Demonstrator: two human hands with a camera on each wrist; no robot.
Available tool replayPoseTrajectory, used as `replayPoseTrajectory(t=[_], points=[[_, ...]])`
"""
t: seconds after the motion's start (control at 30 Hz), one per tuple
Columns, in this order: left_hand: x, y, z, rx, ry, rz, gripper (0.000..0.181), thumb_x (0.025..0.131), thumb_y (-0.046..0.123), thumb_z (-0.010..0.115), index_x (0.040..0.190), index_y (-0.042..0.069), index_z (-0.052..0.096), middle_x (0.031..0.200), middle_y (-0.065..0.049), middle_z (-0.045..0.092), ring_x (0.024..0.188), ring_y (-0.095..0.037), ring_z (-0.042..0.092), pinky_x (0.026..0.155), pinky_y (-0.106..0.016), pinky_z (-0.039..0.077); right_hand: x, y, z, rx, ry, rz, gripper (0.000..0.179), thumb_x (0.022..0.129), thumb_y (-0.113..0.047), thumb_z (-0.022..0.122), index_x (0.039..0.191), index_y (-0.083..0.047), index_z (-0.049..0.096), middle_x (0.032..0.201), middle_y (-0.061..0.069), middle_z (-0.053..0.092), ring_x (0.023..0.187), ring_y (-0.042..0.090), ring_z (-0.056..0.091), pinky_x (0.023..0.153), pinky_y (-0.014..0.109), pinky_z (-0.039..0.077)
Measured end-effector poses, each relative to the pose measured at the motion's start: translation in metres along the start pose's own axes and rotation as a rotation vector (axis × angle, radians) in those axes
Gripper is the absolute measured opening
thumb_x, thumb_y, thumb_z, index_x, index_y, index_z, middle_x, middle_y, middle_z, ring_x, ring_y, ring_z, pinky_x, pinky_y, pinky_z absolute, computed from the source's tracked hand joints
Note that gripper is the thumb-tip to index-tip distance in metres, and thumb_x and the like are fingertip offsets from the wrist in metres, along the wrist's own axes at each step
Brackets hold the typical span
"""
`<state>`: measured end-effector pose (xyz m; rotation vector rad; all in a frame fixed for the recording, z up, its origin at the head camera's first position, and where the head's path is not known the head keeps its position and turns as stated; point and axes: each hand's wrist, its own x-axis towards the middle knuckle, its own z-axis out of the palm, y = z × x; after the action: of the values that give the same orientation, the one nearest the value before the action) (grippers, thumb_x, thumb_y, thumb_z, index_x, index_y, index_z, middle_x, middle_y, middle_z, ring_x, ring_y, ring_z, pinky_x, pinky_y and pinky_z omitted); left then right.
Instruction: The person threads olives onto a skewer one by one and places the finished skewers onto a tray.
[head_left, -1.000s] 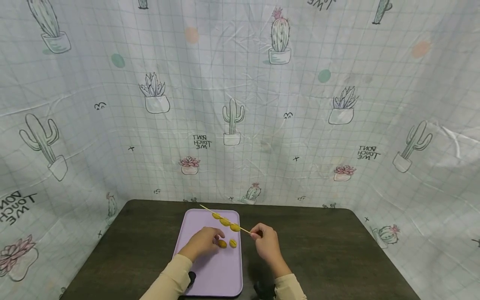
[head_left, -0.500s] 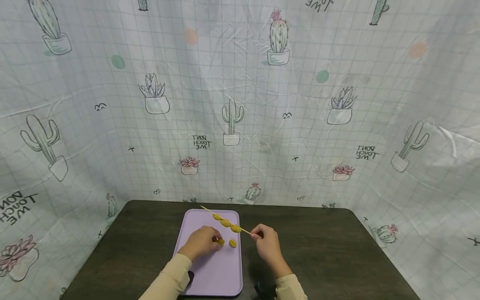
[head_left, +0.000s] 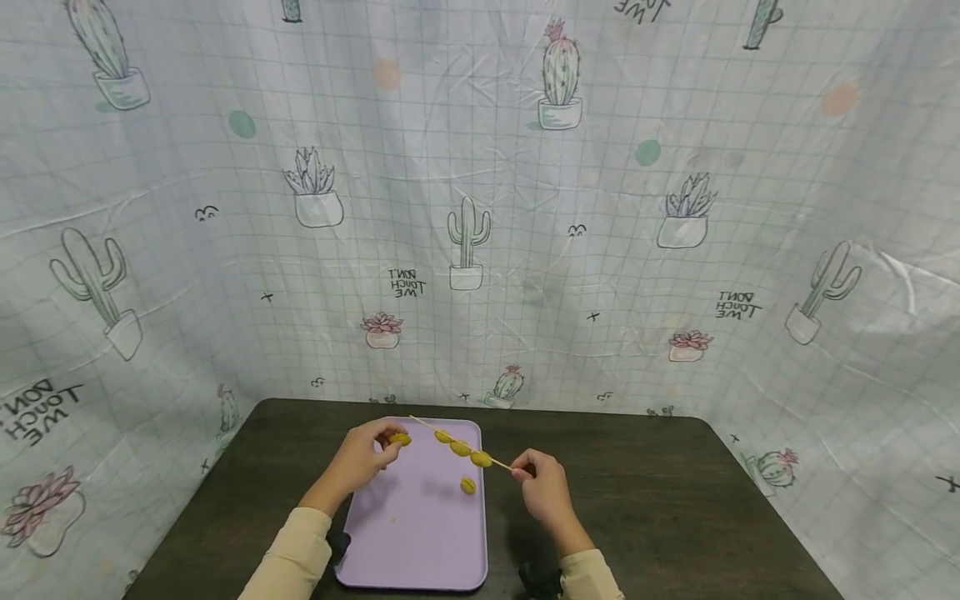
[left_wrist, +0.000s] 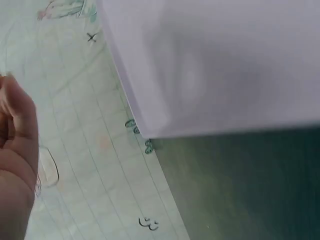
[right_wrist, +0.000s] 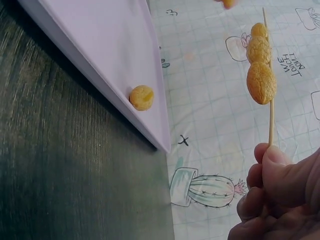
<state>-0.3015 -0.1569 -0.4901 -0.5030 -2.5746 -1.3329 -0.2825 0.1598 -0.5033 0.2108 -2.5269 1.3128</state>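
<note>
My right hand (head_left: 543, 490) grips the bare lower end of a thin wooden skewer (right_wrist: 271, 125), thumb against the curled fingers. Three golden, crackle-skinned puff-like pieces (right_wrist: 261, 82) are threaded along it, and the tip pokes out beyond them. Over the far left of the lilac tray (head_left: 420, 550), my left hand (head_left: 360, 457) pinches a loose puff-like piece (head_left: 401, 438) in its fingertips, short of the skewer tip. Another such piece (head_left: 468, 485) lies on the tray near its right rim. The left wrist view catches only part of the left hand (left_wrist: 17, 150); its held piece is out of sight there.
The tray lies on a dark wooden table (head_left: 645, 500). A pale curtain (head_left: 525, 317) printed with cacti hangs behind the table and along both sides. Dark wrist straps (head_left: 340, 546) show at the sleeves.
My left hand has taken hold of one loose piece on the tray and lifted it away, up and to the left. The right hand and skewer have shifted slightly right.
</note>
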Motion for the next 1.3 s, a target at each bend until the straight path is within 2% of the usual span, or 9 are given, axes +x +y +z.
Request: replayPoseTrajectory(t=[0.1,0.2,0.47,0.53,0.7,0.8,0.93,1.07,1.3], points=[[-0.001,0.0,-0.006,-0.073,0.037,-0.051,0.021,0.094,0.003,0.069,0.113,0.012,0.073,0.092,0.0,0.064,0.08,-0.014,0.057,0.058,-0.027,0.054,0.0,0.0,0.001,-0.005,-0.015,-0.007,0.015,0.087,0.007,0.072,0.079,-0.005,0.068,0.074,0.001,0.063,0.069,0.014,0.054,0.062,0.028,0.046],[-0.002,-0.001,-0.009,-0.125,0.05,-0.07,0.023,0.094,0.002,0.069,0.115,0.012,0.073,0.094,0.0,0.064,0.079,-0.015,0.058,0.059,-0.028,0.055,-0.001,0.0,0.002,-0.007,-0.032,-0.014,0.015,0.087,0.007,0.072,0.079,-0.005,0.068,0.074,0.002,0.063,0.069,0.014,0.054,0.062,0.028,0.046],[-0.003,-0.004,-0.013,-0.239,0.052,-0.043,0.022,0.096,0.002,0.068,0.116,0.009,0.072,0.103,-0.006,0.068,0.082,-0.022,0.06,0.06,-0.029,0.054,-0.003,0.001,0.004,-0.007,-0.063,-0.006,0.019,0.087,0.01,0.071,0.077,-0.005,0.067,0.072,0.001,0.061,0.067,0.014,0.052,0.06,0.027,0.045],[-0.003,-0.004,-0.014,-0.254,0.053,-0.045,0.022,0.096,0.003,0.068,0.116,0.01,0.072,0.104,-0.006,0.068,0.082,-0.02,0.059,0.061,-0.029,0.054,-0.003,0.001,0.004,-0.014,-0.068,-0.007,0.019,0.087,0.01,0.071,0.077,-0.005,0.067,0.072,0.001,0.06,0.067,0.014,0.052,0.06,0.027,0.045],[-0.007,0.014,-0.021,-0.247,0.036,-0.046,0.022,0.096,-0.002,0.066,0.116,0.005,0.072,0.103,-0.01,0.065,0.076,-0.013,0.058,0.059,-0.029,0.053,-0.002,0.0,0.003,-0.025,-0.07,-0.022,0.019,0.087,0.01,0.071,0.076,-0.005,0.067,0.072,0.001,0.06,0.066,0.014,0.052,0.059,0.027,0.045],[-0.007,0.013,-0.02,-0.234,0.02,-0.057,0.023,0.094,-0.003,0.068,0.115,0.006,0.073,0.101,-0.01,0.065,0.072,-0.015,0.058,0.059,-0.03,0.053,-0.002,0.0,0.003,-0.033,-0.069,-0.035,0.019,0.086,0.01,0.072,0.076,-0.005,0.067,0.071,0.0,0.06,0.066,0.014,0.052,0.06,0.027,0.045],[-0.002,-0.003,-0.014,-0.241,-0.009,-0.067,0.024,0.093,0.001,0.071,0.114,0.01,0.076,0.099,-0.007,0.066,0.072,-0.022,0.059,0.061,-0.032,0.054,-0.001,0.0,0.003,-0.052,-0.059,-0.049,0.021,0.085,0.011,0.072,0.074,-0.006,0.066,0.07,-0.001,0.06,0.065,0.013,0.051,0.06,0.027,0.045],[-0.002,-0.002,-0.015,-0.272,-0.044,-0.045,0.023,0.092,0.001,0.072,0.112,0.009,0.077,0.103,-0.009,0.068,0.078,-0.026,0.061,0.062,-0.029,0.054,-0.001,0.0,0.004,-0.073,-0.048,-0.069,0.024,0.083,0.013,0.072,0.073,-0.007,0.066,0.069,-0.001,0.06,0.065,0.012,0.051,0.06,0.027,0.045],[-0.001,0.0,-0.016,-0.238,-0.077,0.019,0.021,0.089,0.002,0.074,0.107,0.012,0.079,0.104,-0.004,0.069,0.085,-0.016,0.06,0.059,-0.026,0.052,0.0,-0.002,0.005,-0.099,-0.036,-0.1,0.027,0.081,0.016,0.072,0.071,-0.009,0.065,0.069,-0.001,0.06,0.065,0.012,0.052,0.06,0.027,0.046]])
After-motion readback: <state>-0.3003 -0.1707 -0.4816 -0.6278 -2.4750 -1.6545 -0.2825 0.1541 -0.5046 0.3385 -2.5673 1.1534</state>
